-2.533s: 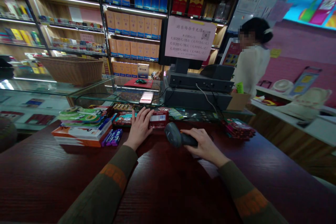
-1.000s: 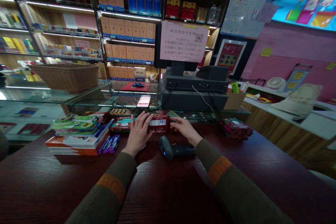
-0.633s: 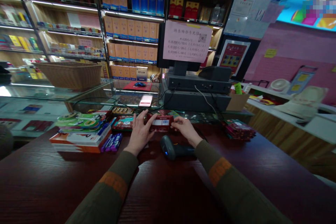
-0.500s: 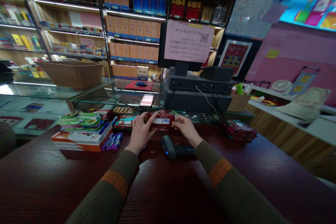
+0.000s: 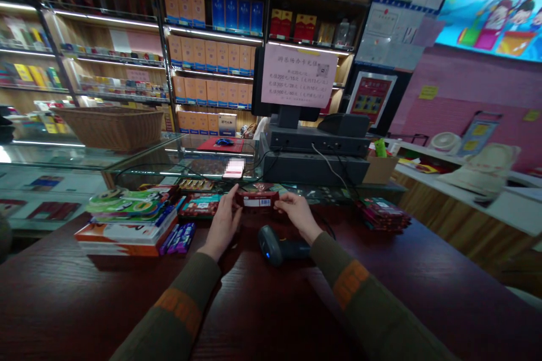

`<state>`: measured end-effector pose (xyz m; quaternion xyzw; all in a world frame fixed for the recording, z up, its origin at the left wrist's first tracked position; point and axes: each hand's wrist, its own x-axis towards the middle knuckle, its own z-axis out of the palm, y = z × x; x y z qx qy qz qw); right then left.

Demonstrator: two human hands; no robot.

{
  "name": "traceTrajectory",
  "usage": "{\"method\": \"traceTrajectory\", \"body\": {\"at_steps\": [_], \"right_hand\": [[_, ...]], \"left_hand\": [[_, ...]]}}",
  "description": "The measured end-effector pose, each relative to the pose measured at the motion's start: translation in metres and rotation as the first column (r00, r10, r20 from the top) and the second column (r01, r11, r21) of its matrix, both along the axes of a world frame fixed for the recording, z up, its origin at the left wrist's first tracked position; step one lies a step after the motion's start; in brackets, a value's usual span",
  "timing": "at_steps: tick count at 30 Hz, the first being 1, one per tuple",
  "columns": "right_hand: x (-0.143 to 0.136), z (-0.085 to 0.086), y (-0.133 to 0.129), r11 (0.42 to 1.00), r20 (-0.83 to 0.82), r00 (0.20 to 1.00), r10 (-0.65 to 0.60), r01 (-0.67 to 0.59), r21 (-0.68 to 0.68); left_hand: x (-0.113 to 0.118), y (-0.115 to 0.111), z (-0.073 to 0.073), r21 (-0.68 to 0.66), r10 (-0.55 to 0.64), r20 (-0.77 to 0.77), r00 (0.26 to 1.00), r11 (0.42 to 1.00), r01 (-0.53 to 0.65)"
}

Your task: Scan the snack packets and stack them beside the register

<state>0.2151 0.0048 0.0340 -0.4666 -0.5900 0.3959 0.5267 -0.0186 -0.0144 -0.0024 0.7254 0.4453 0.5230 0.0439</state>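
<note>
Between my two hands is a small dark red box (image 5: 257, 202) with a white label and barcode facing me. My left hand (image 5: 224, 219) holds its left end, the fingers pointing away from me. The right end is pinched by my right hand (image 5: 295, 211) between thumb and fingers. A dark handheld scanner (image 5: 277, 246) with a blue light lies on the brown table (image 5: 271, 310), just nearer to me than the box. Left of my left hand are a red and teal pack (image 5: 199, 205) and purple packets (image 5: 181, 238).
White and orange boxes (image 5: 122, 234) under green packages stand at the left. Dark red packets (image 5: 384, 214) are stacked at the right. Behind the hands are a register (image 5: 313, 164), a glass counter (image 5: 178, 152) and a wicker basket (image 5: 112, 127).
The view has tilted up and turned slightly right. The box now shows a narrower face, tipped between my hands. My left fingers have drawn off its front toward the left end.
</note>
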Motion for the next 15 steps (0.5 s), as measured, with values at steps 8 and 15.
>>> {"method": "traceTrajectory", "body": {"at_steps": [8,15], "right_hand": [[0.003,-0.001,-0.003,0.993,0.05,0.998,-0.041,0.035,0.111],[0.007,0.0,-0.015,0.994,0.062,0.994,-0.094,0.091,0.053]], "left_hand": [[-0.006,0.0,0.004,0.078,-0.012,0.072,0.997,0.997,0.007],[-0.001,-0.003,0.009,0.202,-0.055,0.109,0.993,0.979,0.032]]}}
